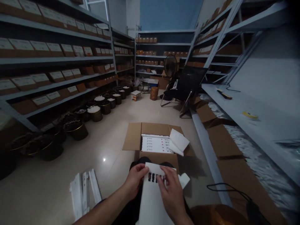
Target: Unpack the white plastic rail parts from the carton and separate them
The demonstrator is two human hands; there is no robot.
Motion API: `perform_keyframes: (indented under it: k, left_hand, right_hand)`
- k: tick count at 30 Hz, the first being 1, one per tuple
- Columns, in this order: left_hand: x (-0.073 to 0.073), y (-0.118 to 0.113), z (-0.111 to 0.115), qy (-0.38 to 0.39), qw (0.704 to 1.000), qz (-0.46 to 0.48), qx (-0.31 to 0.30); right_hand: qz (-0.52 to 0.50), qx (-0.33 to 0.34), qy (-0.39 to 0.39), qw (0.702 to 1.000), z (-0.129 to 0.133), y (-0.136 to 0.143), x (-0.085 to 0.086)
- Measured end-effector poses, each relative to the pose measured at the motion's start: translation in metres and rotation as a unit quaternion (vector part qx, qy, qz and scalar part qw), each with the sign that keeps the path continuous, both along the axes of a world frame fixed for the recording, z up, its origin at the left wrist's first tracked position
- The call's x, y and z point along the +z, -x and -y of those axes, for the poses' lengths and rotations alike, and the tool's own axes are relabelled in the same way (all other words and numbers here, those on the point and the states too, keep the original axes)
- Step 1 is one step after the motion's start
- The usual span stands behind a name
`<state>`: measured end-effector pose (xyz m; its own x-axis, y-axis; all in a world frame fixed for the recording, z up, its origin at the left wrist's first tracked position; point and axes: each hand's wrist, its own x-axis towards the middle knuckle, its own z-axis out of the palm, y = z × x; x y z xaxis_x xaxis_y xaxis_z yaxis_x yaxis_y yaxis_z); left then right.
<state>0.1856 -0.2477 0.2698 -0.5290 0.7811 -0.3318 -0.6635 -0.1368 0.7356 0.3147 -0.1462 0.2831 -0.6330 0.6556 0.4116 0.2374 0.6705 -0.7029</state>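
A white sheet or flat panel (151, 203) lies across my lap, with a row of small dark pieces (153, 177) near its far end. My left hand (134, 179) pinches the sheet's far left corner between thumb and fingers. My right hand (170, 190) rests over the right part of the row, its fingertips on the dark pieces and the sheet's far edge; part of the row is hidden under it. Just beyond my hands stands an open cardboard box (132, 137) holding stacked white printed packs (154, 144). White foam-like pieces (178, 141) lie on its right side.
White strips (83, 195) lie on the floor at the left. Dark bins (95, 114) line the left shelves (56, 59). A black chair (191, 79) stands ahead. Open cartons (222, 142) and a white table (243, 115) are on the right; a cable (228, 189) hangs nearby.
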Motion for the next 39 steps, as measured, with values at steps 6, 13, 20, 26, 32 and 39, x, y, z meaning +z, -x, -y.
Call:
perform_keyframes:
  k: [6, 13, 20, 26, 32, 39]
  left_hand:
    - [0.0, 0.004, 0.009, -0.015, 0.998, 0.063, -0.012]
    - [0.001, 0.009, 0.011, -0.004, 0.999, 0.039, -0.009]
    - [-0.001, 0.009, 0.007, 0.034, 0.999, 0.015, -0.005]
    - [0.003, 0.006, 0.009, 0.028, 0.999, -0.003, 0.016]
    - [-0.003, 0.008, 0.009, 0.007, 0.999, 0.03, -0.015]
    - [-0.002, 0.009, 0.011, 0.023, 0.999, 0.023, -0.007]
  right_hand:
    - [0.021, 0.053, 0.08, 0.995, 0.021, 0.038, -0.006]
    - [0.005, 0.049, 0.095, 0.994, 0.021, 0.038, -0.018]
    - [-0.003, 0.042, 0.148, 0.988, 0.023, 0.035, -0.017]
    - [-0.008, 0.06, 0.143, 0.988, 0.023, 0.034, -0.013]
    - [-0.001, 0.059, 0.103, 0.993, 0.022, 0.035, -0.015]
    - [-0.002, 0.067, 0.07, 0.995, 0.023, 0.036, -0.023]
